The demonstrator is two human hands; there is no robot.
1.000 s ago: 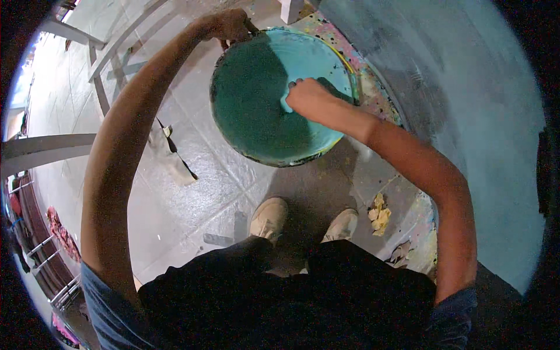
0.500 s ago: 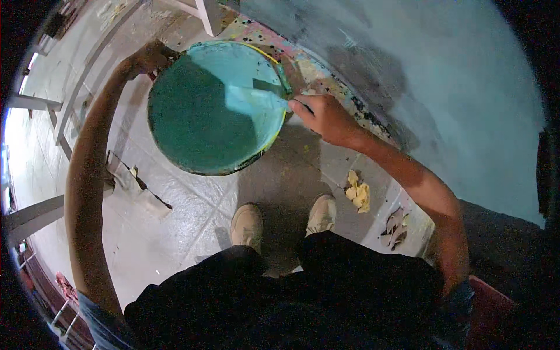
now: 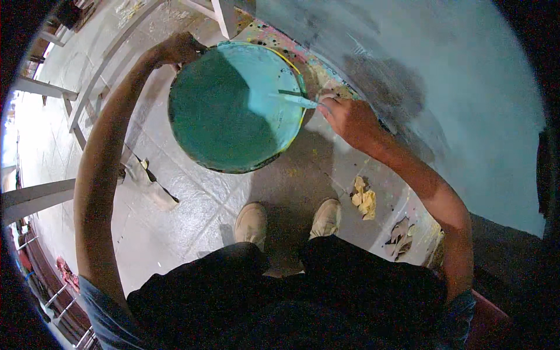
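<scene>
A round bucket (image 3: 280, 153) stands on the floor ahead of my shoes, with a wet teal-green and light-blue surface inside that looks like paint. At its upper left rim my left hand (image 3: 179, 49) is closed on the edge, the fingertips partly hidden. My right hand (image 3: 350, 118) is beside the right rim, fingers closed round the handle of a flat tool coated in light blue (image 3: 302, 101). That tool shows nearly edge-on and reaches in over the rim. Whether it is a brush or a scraper I cannot tell. A dark shadow covers the bucket's left part.
A patchy light-blue and grey wall (image 3: 466, 105) runs along the right. Paint-spattered floor (image 3: 279, 36) edges it. Yellowish crumpled scraps (image 3: 364, 201) lie near my right shoe (image 3: 325, 219). White furniture legs (image 3: 44, 195) stand at the left, near a thin dark strip (image 3: 158, 185).
The light-blue tool has turned from its broad face to nearly edge-on and drawn back toward the right rim with my right hand. The bucket and surroundings sit farther right in the view.
</scene>
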